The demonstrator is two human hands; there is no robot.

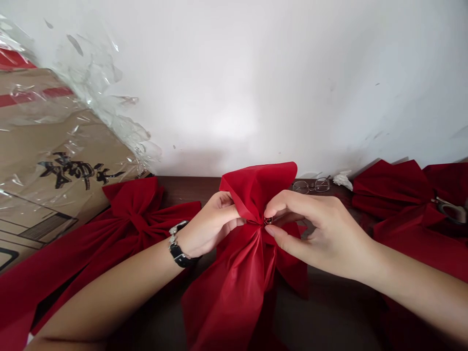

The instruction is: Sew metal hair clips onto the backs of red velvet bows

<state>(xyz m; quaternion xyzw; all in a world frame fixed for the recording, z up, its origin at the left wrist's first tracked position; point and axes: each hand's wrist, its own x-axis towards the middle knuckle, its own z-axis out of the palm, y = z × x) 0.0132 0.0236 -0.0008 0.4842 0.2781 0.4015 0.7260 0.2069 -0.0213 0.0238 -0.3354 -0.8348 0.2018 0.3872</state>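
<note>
A large red fabric bow [234,292] is held up in front of me, gathered tight at its middle, its tails hanging down. My left hand [215,222], with a black watch strap and a bracelet at the wrist, grips the bow by the left of its gathered centre; some fingers are hidden behind the cloth. At the right of the gather, my right hand [323,229] pinches a small dark, shiny piece [268,221] between thumb and forefinger. That piece touches the bow's centre and is too small to name. Another red bow [137,219] lies to the left.
On the dark table [175,187], eyeglasses [310,185] and a crumpled white tissue [342,180] lie against the white wall [234,87]. More red bows [395,187] are at right, with what looks like a scissors handle [453,210]. A plastic-wrapped cardboard box [73,146] stands left.
</note>
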